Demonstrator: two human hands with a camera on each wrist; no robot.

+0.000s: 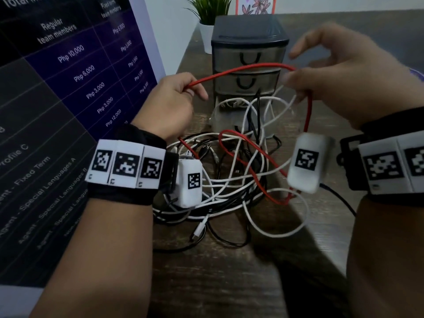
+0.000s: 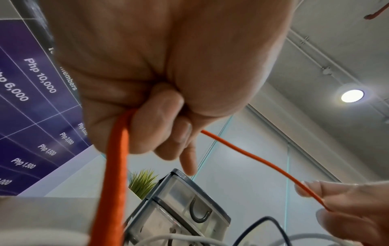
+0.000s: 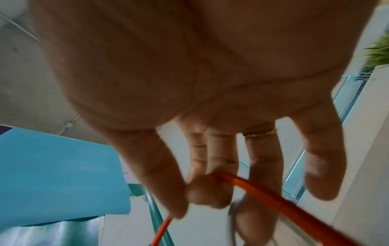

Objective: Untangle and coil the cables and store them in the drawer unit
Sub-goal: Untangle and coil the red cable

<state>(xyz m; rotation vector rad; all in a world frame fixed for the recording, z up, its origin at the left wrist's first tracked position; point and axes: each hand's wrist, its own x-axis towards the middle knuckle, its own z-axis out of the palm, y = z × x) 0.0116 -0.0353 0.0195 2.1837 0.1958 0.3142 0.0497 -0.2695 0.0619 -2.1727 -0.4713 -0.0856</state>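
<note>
**Both hands hold 1 red cable above the tangle**

Forearms with black wrist straps and white marker tags fill the near edge of the head view. Between them, a red cable arches from hand to hand in front of the drawer unit. On the left, the left hand is curled in a fist around the cable; the left wrist view shows the cable leaving the bottom of that fist and a thinner stretch running across to the other hand's fingertips. On the right, the right hand pinches the cable between thumb and the first fingers, while the remaining fingers are spread and loose; the right wrist view shows the cable passing through that pinch, with a thin ring on 1 finger. From the right hand the cable drops down and loops into a tangle of white and black cables lying on the dark wooden table, just in front of the drawer unit.

That unit has 3 drawers with dark U-shaped handles; the bottom drawer stands open with white cable in it. Behind the unit stands a potted plant, and a large screen with a table of figures stands at the left.
</note>
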